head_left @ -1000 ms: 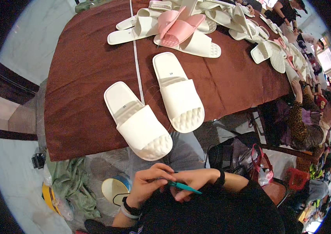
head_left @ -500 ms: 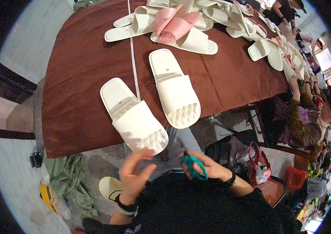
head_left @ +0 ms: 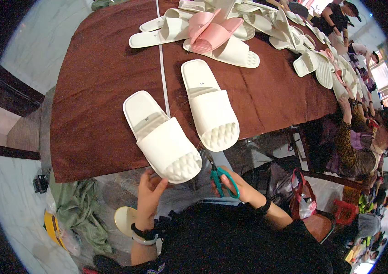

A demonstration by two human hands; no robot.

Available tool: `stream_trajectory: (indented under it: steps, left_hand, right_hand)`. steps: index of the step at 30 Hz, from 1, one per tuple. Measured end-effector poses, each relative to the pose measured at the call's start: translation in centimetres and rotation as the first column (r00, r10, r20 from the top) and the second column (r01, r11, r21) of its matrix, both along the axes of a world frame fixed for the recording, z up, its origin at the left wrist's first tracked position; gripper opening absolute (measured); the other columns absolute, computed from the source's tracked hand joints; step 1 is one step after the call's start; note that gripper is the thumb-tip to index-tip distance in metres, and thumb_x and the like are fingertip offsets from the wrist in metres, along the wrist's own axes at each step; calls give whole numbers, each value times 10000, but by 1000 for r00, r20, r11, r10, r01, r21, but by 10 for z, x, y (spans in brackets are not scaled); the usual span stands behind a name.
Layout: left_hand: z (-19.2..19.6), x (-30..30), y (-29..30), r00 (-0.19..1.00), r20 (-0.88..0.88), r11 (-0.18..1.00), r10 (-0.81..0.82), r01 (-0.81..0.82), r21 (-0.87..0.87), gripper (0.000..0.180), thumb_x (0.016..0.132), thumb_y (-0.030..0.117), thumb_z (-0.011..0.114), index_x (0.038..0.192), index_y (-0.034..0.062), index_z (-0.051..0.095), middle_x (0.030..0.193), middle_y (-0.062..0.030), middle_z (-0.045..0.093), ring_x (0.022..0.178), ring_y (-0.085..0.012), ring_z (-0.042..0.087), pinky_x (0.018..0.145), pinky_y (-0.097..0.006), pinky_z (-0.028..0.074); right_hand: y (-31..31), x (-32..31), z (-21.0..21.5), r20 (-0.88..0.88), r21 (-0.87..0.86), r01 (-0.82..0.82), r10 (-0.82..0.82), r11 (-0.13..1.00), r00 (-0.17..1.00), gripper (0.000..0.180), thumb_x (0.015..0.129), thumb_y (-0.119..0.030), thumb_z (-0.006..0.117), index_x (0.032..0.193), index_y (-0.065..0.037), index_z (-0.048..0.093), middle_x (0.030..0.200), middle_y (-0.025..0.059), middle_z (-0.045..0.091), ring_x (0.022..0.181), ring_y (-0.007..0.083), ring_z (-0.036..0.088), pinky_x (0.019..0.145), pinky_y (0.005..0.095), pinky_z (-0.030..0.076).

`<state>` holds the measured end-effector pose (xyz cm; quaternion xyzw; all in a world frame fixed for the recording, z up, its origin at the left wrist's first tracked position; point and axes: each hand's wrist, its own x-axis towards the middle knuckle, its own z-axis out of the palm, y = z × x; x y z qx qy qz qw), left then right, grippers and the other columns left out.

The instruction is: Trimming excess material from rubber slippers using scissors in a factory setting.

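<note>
Two white slippers lie at the near edge of the brown-covered table. The left slipper (head_left: pixel 162 137) has its toe over the edge, and the right slipper (head_left: pixel 211 107) lies beside it, angled the same way. Thin loose threads show between them. My left hand (head_left: pixel 151 194) is at the left slipper's toe, thumb and fingers apart; whether it touches the sole I cannot tell. Teal-handled scissors (head_left: pixel 223 181) are in my right hand (head_left: pixel 244 187), their blades pointing up toward the gap between the two toes.
White and pink slippers (head_left: pixel 217 37) lie piled on the far side of the brown cloth (head_left: pixel 93 105). Several people work along the table's right side. A red bag (head_left: pixel 298 194) sits below the edge at right, green sheeting (head_left: pixel 77 210) on the floor at left.
My left hand has moved up to the left slipper's toe. The scissors have turned upright and risen toward the slippers. The whole view has shifted slightly.
</note>
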<state>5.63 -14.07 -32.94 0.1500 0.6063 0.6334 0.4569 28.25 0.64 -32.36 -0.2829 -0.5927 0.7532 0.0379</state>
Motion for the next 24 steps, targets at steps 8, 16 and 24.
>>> stream_trajectory:
  steps: [8,16,24]
  left_hand:
    - [3,0,2,989,126,996,83,-86,21,237,856,60,619,1042,-67,543,984,-139,628,874,-178,617,740,-318,535]
    - [18,-2,-2,994,104,996,21,-30,84,197,866,50,590,1025,-61,553,938,-149,643,810,-203,642,654,-349,569]
    - [13,-2,-7,996,74,997,51,-56,62,192,864,42,583,1033,-48,558,936,-131,644,802,-198,640,653,-336,562]
  right_hand:
    - [1,4,18,18,78,-4,3,997,1000,508,950,-452,405,1211,-17,413,887,49,498,782,122,508,681,270,438]
    - [2,-16,18,-32,10,56,-55,998,998,403,956,-306,480,1239,-30,401,832,31,519,720,98,503,642,265,429]
    - [4,-31,17,25,21,26,-27,999,999,384,931,-258,534,1217,-26,425,817,24,522,722,89,503,642,254,427]
